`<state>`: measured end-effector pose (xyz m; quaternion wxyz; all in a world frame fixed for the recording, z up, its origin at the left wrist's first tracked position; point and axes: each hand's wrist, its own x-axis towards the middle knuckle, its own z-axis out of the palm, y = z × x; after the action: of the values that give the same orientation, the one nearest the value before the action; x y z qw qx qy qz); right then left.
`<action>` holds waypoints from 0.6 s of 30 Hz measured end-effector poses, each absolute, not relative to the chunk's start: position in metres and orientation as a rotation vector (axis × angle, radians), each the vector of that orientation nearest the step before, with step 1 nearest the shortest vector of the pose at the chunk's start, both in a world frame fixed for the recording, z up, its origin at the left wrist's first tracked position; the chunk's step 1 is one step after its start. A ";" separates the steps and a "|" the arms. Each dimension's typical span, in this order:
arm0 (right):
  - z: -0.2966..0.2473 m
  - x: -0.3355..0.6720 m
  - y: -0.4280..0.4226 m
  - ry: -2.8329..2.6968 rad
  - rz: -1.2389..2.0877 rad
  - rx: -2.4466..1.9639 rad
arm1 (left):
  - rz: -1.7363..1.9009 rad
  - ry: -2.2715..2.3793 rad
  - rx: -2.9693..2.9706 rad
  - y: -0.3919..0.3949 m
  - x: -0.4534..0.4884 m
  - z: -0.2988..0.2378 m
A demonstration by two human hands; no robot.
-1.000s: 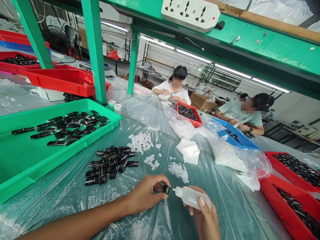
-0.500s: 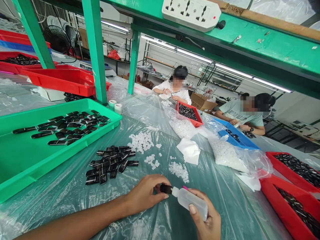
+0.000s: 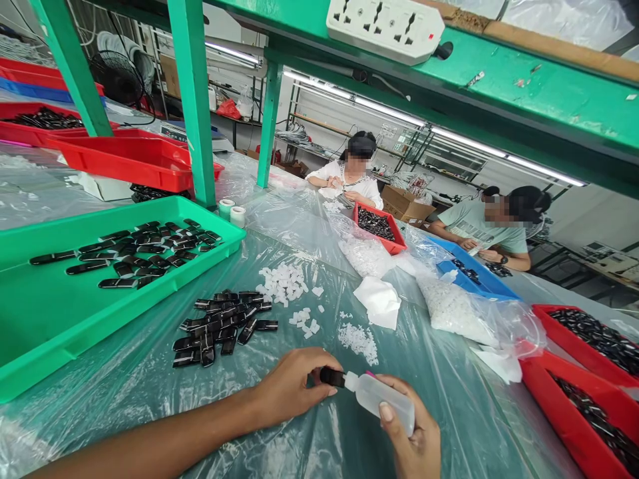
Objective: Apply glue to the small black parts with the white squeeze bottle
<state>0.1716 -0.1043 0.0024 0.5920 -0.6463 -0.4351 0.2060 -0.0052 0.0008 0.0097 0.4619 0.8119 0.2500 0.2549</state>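
- The left hand, lower middle of the frame, is nearly closed, thumb and fingers pinching one black part.
- The right hand, to its right, is wrapped round one bottle, thumb on the near side; the bottle's nozzle points left at the part's end, touching or just beside it.
- The part looks small, light, stiff and smooth, so it may slip; a pinch by its sides at the left end leaves the right end free.
- The bottle is likely light and soft-walled, giving under a squeeze; its body is the place to grip, the nozzle less so.
- Above the hands, centre of the frame, white chips lie on the desk in three main groups: a fine heap, a small cluster and a larger heap. Single chips are too many to count.
- Left of these is one pile of black parts, perhaps two dozen; overlap prevents an exact count.
- Further left is one green tray with more parts, overlapping too.
- Above it stand two rolls.
- Right of centre: one blue tray.
- At the right edge: two red trays.
- Upper middle and right: two co-workers.
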 end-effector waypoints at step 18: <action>0.006 0.168 -0.106 -0.949 0.622 -1.513 | 0.561 0.581 2.085 -0.001 -0.007 0.008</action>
<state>0.1684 -0.1058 0.0055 0.5853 -0.6487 -0.4067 0.2668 -0.0072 -0.0014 0.0082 0.4374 0.8386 0.2335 0.2256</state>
